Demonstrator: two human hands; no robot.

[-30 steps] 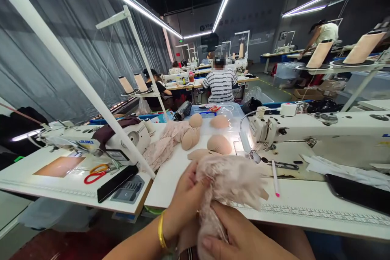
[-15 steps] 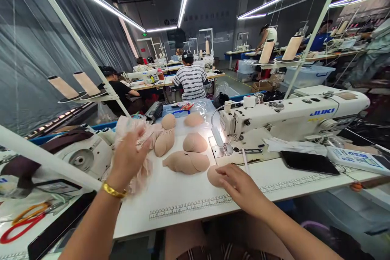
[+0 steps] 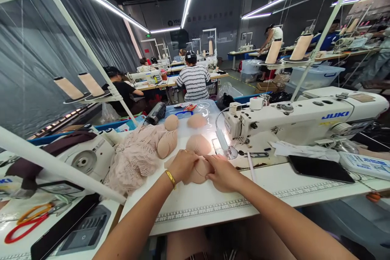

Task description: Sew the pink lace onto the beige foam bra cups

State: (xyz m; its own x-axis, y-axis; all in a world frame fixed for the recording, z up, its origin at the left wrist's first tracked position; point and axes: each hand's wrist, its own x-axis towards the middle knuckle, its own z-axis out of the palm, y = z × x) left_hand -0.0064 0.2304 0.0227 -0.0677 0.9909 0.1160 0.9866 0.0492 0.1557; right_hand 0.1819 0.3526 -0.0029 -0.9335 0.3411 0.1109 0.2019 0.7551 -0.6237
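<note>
Both hands meet over the beige bra cups at the middle of the table. My left hand (image 3: 183,165), with a gold bracelet at the wrist, has its fingers pinched on the upper edge of a bra cup (image 3: 199,174). From the other side, my right hand (image 3: 224,174) grips the same cup between thumb and fingers. Part of another cup lies under the hands, mostly hidden. Further bra cups (image 3: 167,144) sit beyond, singly and in stacks. Left of them is a heap of pale pink lace (image 3: 134,158).
A white JUKI sewing machine (image 3: 301,118) stands at the right, with thread snips (image 3: 256,154) by its base. A black phone (image 3: 321,168) lies in front. Red-handled scissors (image 3: 29,223) are at far left. A printed ruler (image 3: 207,210) runs along the front edge. Other people sit at machines ahead.
My left hand has left the lace and come right to the bra cups. My right hand has moved slightly left. Both now grip a cup together. The view has shifted a little.
</note>
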